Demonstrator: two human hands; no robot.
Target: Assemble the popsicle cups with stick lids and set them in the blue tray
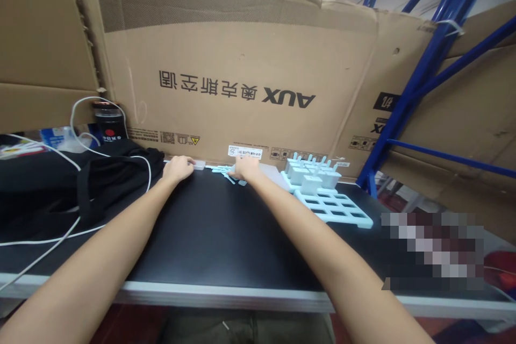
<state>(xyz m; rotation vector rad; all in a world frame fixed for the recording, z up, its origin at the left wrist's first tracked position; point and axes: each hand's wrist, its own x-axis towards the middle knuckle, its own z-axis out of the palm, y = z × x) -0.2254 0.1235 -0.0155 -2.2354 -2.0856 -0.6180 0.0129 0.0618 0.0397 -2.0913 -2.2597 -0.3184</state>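
Note:
At the back of the black table, my left hand [178,168] rests with its fingers curled. Its fingertips are by a small translucent plastic piece [199,165]; whatever they may hold is hidden. To the right, my right hand [245,167] reaches into a small pile of light-blue popsicle mould sticks [221,170], its fingers closed around some of them. Right of that hand stand several light-blue popsicle moulds [312,184] with upright handles, grouped at the back. A light-blue mould rack [336,207] with rectangular openings lies in front of them.
A translucent flat sheet or lid [274,176] lies behind my right forearm. On the left are a black bag [116,183], a white cable [150,172] and a dark jar [108,122]. Cardboard [242,54] walls the back; a blue metal post [419,75] stands right.

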